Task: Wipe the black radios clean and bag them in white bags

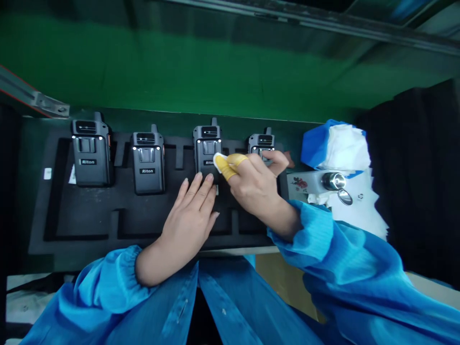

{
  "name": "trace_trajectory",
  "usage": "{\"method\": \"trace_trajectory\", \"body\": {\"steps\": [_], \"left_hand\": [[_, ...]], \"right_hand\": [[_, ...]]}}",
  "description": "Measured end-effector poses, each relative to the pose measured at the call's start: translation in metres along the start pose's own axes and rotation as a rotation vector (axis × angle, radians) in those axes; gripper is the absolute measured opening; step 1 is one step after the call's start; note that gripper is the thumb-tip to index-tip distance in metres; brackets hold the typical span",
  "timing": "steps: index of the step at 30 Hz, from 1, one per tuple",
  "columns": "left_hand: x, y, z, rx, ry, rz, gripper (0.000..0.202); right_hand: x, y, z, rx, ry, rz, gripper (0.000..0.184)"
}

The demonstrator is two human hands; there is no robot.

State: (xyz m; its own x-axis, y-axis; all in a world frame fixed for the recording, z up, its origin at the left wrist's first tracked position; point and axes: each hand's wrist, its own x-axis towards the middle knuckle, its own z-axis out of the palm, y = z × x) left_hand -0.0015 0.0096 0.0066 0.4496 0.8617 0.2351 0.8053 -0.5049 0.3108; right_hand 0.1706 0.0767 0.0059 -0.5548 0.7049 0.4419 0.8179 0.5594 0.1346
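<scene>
A black two-way radio (pixel 207 146) marked Riton lies in front of me, its stub antenna pointing away. My left hand (pixel 190 215) rests on its lower end, palm down with the fingers stretched out. With yellow covers on two fingertips, my right hand (pixel 253 179) pinches a small white wipe (pixel 217 162) against the radio's right side, by the label. Two similar radios lie to the left, one at the far left (pixel 90 153) and one nearer (pixel 147 163). Another radio (pixel 261 139) is partly hidden behind my right hand.
The radios lie on a black foam tray (pixel 82 211) with cut-out recesses. To the right are a blue box (pixel 312 146) of white wipes (pixel 345 148), a whitish bottle (pixel 305 184) with a metal top and flower print, and white sheets (pixel 359 206). A green panel (pixel 215 72) stands behind.
</scene>
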Motion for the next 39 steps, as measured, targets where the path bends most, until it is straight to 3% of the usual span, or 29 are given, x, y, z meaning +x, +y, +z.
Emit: {"method": "trace_trajectory", "body": {"steps": [4, 8, 13, 16, 21, 26, 31, 34, 39], "left_hand": [[-0.003, 0.001, -0.003, -0.049, 0.039, 0.022, 0.04], [-0.017, -0.009, -0.019, -0.047, 0.109, -0.017, 0.038], [-0.041, -0.038, -0.036, 0.083, 0.191, -0.178, 0.037], [-0.05, -0.049, -0.034, 0.101, 0.212, -0.194, 0.039], [-0.053, -0.051, -0.026, 0.074, 0.222, -0.192, 0.041], [-0.052, -0.05, -0.026, 0.046, 0.223, -0.209, 0.046], [-0.05, -0.05, -0.029, 0.08, 0.237, -0.187, 0.034], [-0.05, -0.051, -0.03, 0.081, 0.229, -0.172, 0.035], [-0.051, -0.052, -0.03, 0.075, 0.211, -0.182, 0.035]], "right_hand": [[-0.007, 0.015, -0.006, -0.041, -0.029, 0.18, 0.03], [0.016, 0.011, -0.016, 0.029, -0.006, 0.216, 0.034], [0.065, -0.014, -0.013, 0.158, -0.038, 0.133, 0.036], [0.095, -0.036, -0.001, 0.184, -0.098, 0.064, 0.034], [0.127, -0.07, 0.017, 0.186, -0.198, -0.089, 0.035], [0.119, -0.064, 0.027, 0.088, -0.176, -0.2, 0.04], [0.107, -0.04, 0.023, 0.003, -0.084, -0.039, 0.044], [0.113, -0.048, 0.017, 0.076, -0.134, 0.015, 0.042], [0.121, -0.07, 0.019, 0.159, -0.224, -0.12, 0.034]]}}
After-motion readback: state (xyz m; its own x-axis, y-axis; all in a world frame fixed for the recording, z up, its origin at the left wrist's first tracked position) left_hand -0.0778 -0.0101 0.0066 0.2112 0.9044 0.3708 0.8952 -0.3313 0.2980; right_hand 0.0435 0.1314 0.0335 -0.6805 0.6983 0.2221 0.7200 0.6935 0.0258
